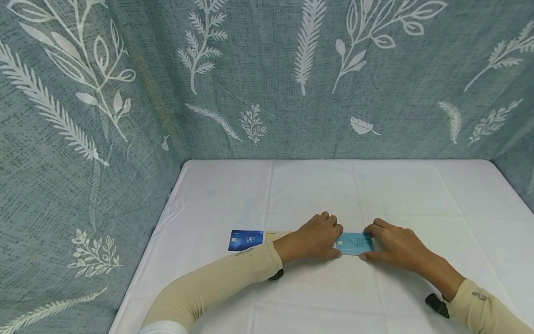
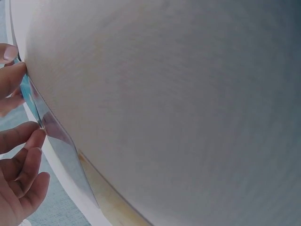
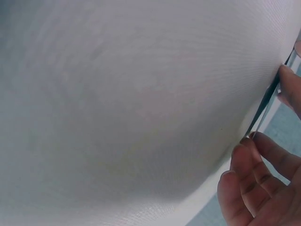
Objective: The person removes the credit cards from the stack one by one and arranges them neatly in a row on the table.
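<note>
A light blue card (image 1: 354, 243) lettered VIP lies between the two hands. My left hand (image 1: 315, 236) holds its left end, thumb at the near corner and fingers at the far corner. Likewise, my right hand (image 1: 396, 245) holds the right end between thumb and fingers. The right wrist view shows the card edge-on, with the right fingertips (image 3: 244, 146) at its lower end. Under the left hand is a greyish, shiny card (image 2: 70, 162), hidden from the head view. Beside it comes a pale yellow card (image 1: 275, 235), partly covered by the left forearm.
At the left end of the row lies a dark blue VIP card (image 1: 246, 240). A white cloth (image 1: 317, 190) covers the table. Blue-grey curtains (image 1: 267, 79) with white leaf prints stand behind it and at its sides. A black device (image 1: 437, 305) sits at the right wrist.
</note>
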Available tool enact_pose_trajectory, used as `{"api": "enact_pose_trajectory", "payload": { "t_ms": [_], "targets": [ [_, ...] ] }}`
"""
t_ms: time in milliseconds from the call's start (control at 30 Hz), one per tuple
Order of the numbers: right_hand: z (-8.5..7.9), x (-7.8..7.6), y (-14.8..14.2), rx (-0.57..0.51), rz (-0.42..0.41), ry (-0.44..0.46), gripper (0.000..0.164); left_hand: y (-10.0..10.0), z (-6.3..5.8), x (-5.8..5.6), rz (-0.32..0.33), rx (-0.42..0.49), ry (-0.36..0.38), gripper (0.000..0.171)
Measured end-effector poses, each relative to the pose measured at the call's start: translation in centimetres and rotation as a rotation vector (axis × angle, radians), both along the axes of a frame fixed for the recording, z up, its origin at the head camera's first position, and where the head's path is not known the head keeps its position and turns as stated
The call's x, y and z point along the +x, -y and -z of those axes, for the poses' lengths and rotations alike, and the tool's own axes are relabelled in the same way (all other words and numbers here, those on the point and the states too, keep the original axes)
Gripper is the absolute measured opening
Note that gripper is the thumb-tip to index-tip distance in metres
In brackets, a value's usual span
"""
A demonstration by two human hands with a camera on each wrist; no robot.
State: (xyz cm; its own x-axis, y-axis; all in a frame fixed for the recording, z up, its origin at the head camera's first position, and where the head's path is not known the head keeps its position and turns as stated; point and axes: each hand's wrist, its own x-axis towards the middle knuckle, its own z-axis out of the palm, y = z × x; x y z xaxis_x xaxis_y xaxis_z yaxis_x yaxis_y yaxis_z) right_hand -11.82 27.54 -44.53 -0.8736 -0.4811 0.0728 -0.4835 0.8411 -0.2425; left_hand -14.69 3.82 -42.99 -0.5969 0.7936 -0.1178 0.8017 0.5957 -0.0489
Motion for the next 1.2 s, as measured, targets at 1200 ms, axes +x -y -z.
{"api": "enact_pose_trajectory", "payload": {
  "t_ms": [1200],
  "targets": [
    [-0.03,-0.29,-0.42,0.011,-0.018,0.029,0.052,-0.27,0.09,-0.03,-0.023,-0.015,0.034,0.05]
  ]
}}
